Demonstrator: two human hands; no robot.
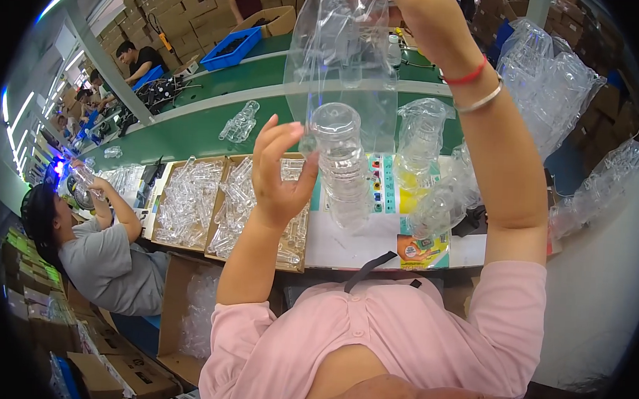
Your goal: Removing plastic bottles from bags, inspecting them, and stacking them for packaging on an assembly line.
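A tall stack of clear round plastic containers point(342, 168) stands upright on the bench in front of me. My left hand point(284, 168) is beside its upper part, thumb and fingers apart; whether the fingertips touch the stack or the film is hard to make out. Up at the top edge of the picture, my right hand point(388, 4) grips a clear plastic bag point(340, 58), its fingers partly cut off. The bag hangs down just behind and above the stack.
Shallow cardboard trays point(223, 209) of clear plastic parts lie to the left. Bagged clear pieces point(441, 198) sit at the right, with a large filled bag point(546, 81) beyond. Across the green bench point(266, 119) stands a blue bin point(232, 47). A co-worker point(110, 247) sits at my left.
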